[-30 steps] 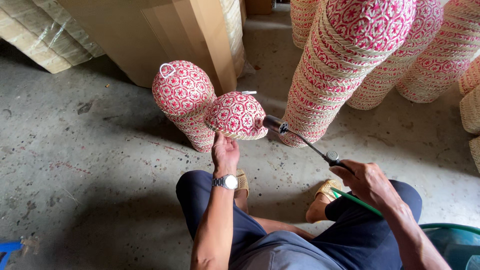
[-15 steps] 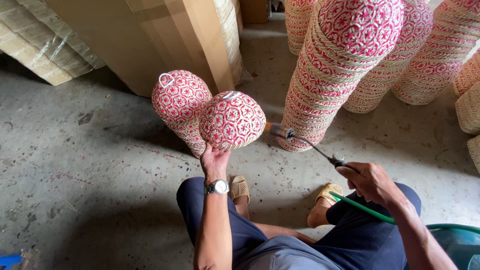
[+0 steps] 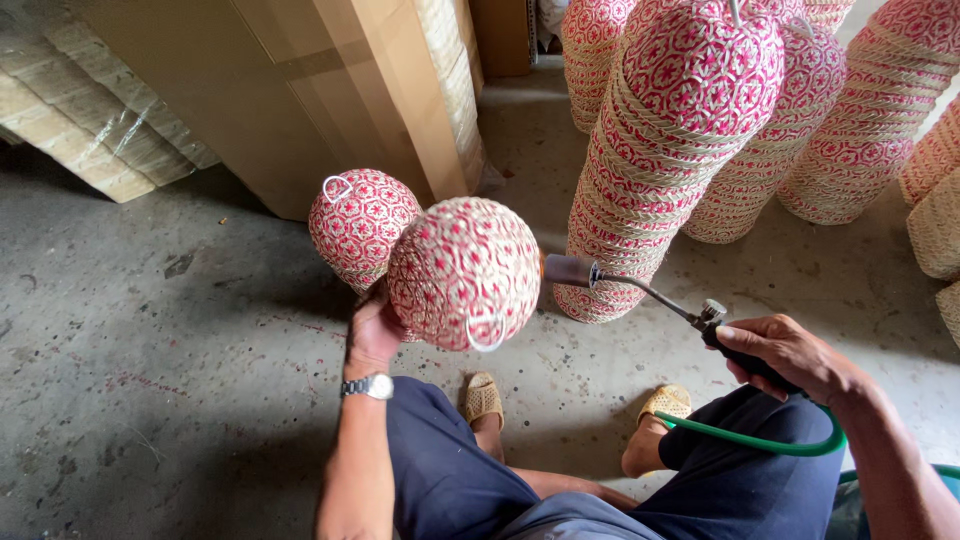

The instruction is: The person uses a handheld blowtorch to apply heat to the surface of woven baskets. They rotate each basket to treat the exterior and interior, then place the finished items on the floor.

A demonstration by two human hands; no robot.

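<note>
A round woven basket (image 3: 464, 272), patterned in red and cream, is held up from below by the left hand (image 3: 374, 330), whose fingers are hidden behind it; a wristwatch (image 3: 368, 386) is worn on that wrist. A small wire loop is seen at the basket's lower edge. Just behind it and to the left, a second basket (image 3: 360, 224) of the same pattern is seen (it seems to top a short stack, though the base is hidden).

The right hand (image 3: 790, 352) is closed around the dark handle of a gas torch (image 3: 640, 292), and the metal nozzle is pointed at the right side of the held basket, just beside it; whether it touches cannot be told. A green hose (image 3: 760, 440) is led from the handle across the right thigh.

The person is crouched on a concrete floor (image 3: 150, 380), with tan sandals (image 3: 484, 398) worn on both feet. Tall stacks of matching baskets (image 3: 680, 150) are stood on the floor beyond the torch. Large cardboard boxes (image 3: 300, 90) are leaned at the upper left.
</note>
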